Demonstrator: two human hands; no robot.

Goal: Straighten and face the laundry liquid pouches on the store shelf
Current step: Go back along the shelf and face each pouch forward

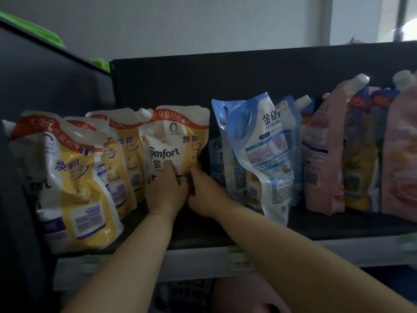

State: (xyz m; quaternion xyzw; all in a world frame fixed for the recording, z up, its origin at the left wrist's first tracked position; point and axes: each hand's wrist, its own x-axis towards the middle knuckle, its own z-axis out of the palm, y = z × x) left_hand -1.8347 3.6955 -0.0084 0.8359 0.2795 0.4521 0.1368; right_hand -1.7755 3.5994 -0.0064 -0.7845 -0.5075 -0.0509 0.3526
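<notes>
Yellow-and-white pouches (74,177) lean along the left of the dark shelf (338,224). At its back one yellow Comfort pouch (173,141) — banner reading "9.9元" — stands upright, facing out, with the left hand (165,192) and right hand (203,193) both gripping its lower edge. Further right a blue 金纺 pouch (264,152) tilts forward, then pink pouches (322,154).

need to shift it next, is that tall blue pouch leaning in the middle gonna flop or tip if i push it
Probably both. The tall blue pouch already leans and its film looks creased, so it should bend rather than slide stiffly. Its full base suggests some weight, so a push up high could tip it. The glossy film may be slippery.
</notes>
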